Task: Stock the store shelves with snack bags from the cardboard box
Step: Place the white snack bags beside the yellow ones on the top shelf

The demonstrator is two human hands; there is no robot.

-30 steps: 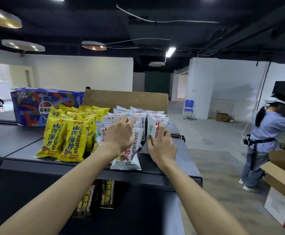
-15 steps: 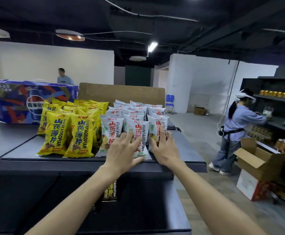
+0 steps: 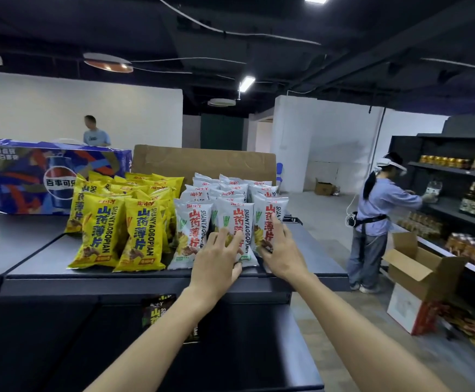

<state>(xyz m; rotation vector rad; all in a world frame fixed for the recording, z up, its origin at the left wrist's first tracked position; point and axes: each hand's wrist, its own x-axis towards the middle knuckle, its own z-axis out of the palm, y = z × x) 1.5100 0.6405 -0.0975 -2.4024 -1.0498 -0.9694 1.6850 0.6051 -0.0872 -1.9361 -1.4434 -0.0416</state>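
Head view, left to right: blue printed cola carton [image 3: 27, 176] standing at the far left of the dark grey shelf top [image 3: 309, 250], with a plain brown cardboard box [image 3: 202, 162] upright just behind the snacks. Yellow snack bags with blue lettering [image 3: 120, 222] packed in leaning rows on the left half of the display, front two reaching almost to the shelf edge. Just beside them, white snack bags with red lettering [image 3: 202, 219] in similar rows. Left hand [image 3: 216, 264] laid flat with fingers spread against the lower front of the middle white bag, thumb down at its bottom edge, gripping nothing. Right hand [image 3: 280, 250] likewise loose and extended, fingers pressed on the front of the rightmost white bag, nothing held. Below the shelf edge, a dark snack bag with yellow lettering [image 3: 157, 309] half hidden on a lower level. Far left background, a person in a light blue shirt [image 3: 95, 134]. At right, another person in a blue shirt and white headset [image 3: 377, 210] facing black store shelving [image 3: 456, 171] with bottles, an open cardboard box [image 3: 417, 267] on the floor beside them.
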